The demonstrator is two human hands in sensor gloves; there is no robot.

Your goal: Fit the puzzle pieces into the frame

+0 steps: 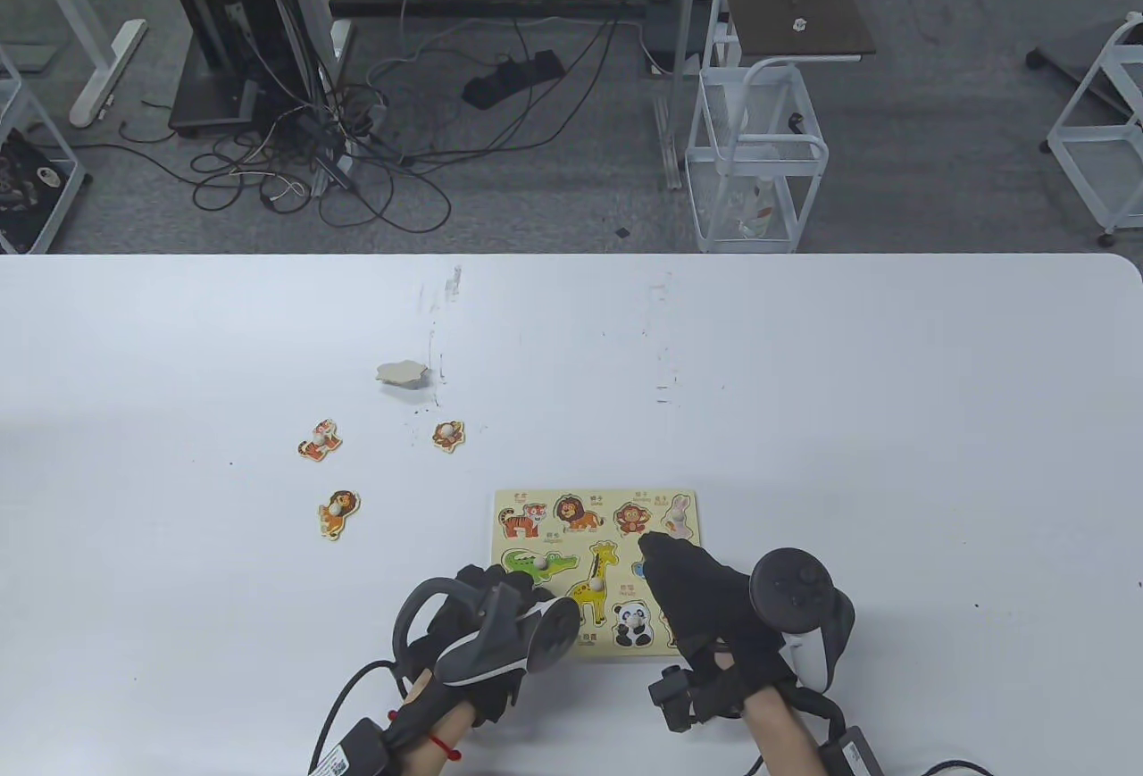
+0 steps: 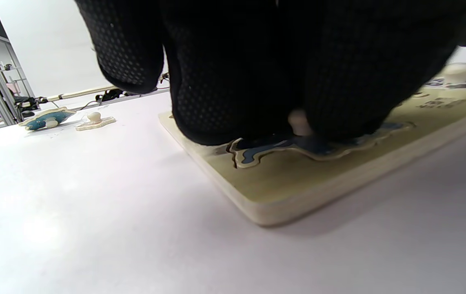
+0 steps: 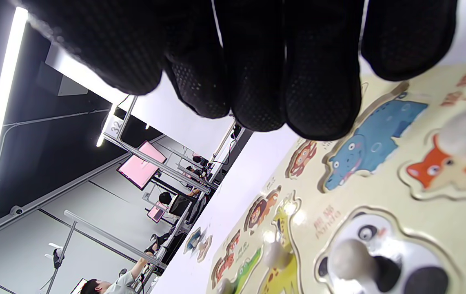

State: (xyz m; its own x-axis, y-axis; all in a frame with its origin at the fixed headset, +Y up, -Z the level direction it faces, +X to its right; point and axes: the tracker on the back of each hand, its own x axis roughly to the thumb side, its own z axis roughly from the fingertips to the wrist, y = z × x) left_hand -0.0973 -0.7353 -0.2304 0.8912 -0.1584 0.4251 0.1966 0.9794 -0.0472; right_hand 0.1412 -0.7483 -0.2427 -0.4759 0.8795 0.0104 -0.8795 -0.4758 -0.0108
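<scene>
The yellow puzzle frame (image 1: 536, 497) lies at the table's near middle. Its crocodile (image 1: 527, 563), giraffe (image 1: 596, 584), panda (image 1: 633, 621) and fox (image 3: 441, 171) pieces are seated. The tiger, lion, monkey and hippo (image 3: 373, 143) places show only their prints. My left hand (image 1: 511, 587) is at the frame's near left corner. Its fingers (image 2: 225, 81) close around the white knob (image 2: 298, 122) of a dark bluish piece (image 2: 257, 155) lying at its recess. My right hand (image 1: 661, 554) lies over the frame's right part, its fingers (image 3: 282, 81) together and holding nothing.
Loose pieces lie left of the frame: a tiger (image 1: 319, 439), a monkey (image 1: 448, 435), a lion (image 1: 338, 513) and a face-down piece (image 1: 404, 373), blue underneath in the left wrist view (image 2: 45, 118). Carts and cables stand beyond the table's far edge.
</scene>
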